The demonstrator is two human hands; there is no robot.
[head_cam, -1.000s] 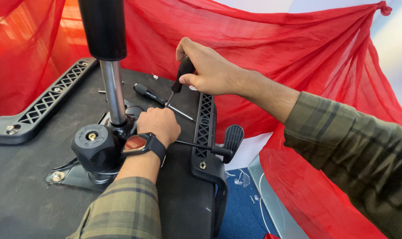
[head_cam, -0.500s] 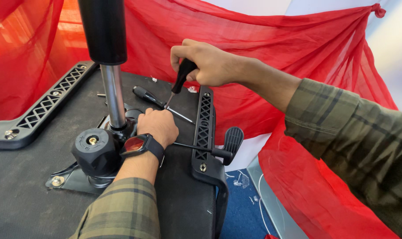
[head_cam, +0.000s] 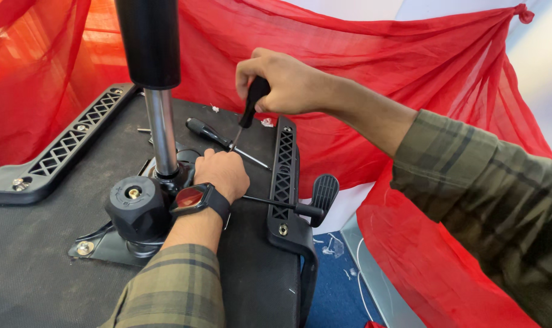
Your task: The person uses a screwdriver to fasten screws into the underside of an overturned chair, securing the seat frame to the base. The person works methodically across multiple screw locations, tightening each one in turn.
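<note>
An upturned black office chair seat (head_cam: 39, 267) lies in front of me, its metal mechanism plate (head_cam: 100, 244) and gas cylinder (head_cam: 157, 121) pointing up. My right hand (head_cam: 282, 82) grips the black handle of a screwdriver (head_cam: 247, 112), held nearly upright, with its tip down by the mechanism. My left hand (head_cam: 224, 173), with a dark watch on the wrist, rests closed on the mechanism just under that tip. A second black-handled screwdriver (head_cam: 212, 135) lies flat on the seat beside it.
Two black armrest brackets (head_cam: 63, 146) (head_cam: 285, 182) flank the seat. A round black knob (head_cam: 133, 206) and a lever with a paddle handle (head_cam: 321, 194) stick out from the mechanism. Red cloth (head_cam: 409, 73) hangs behind and to the right. Blue floor (head_cam: 333, 285) shows below.
My right hand has turned slightly on the screwdriver handle and lifted a little. The left hand stays on the mechanism.
</note>
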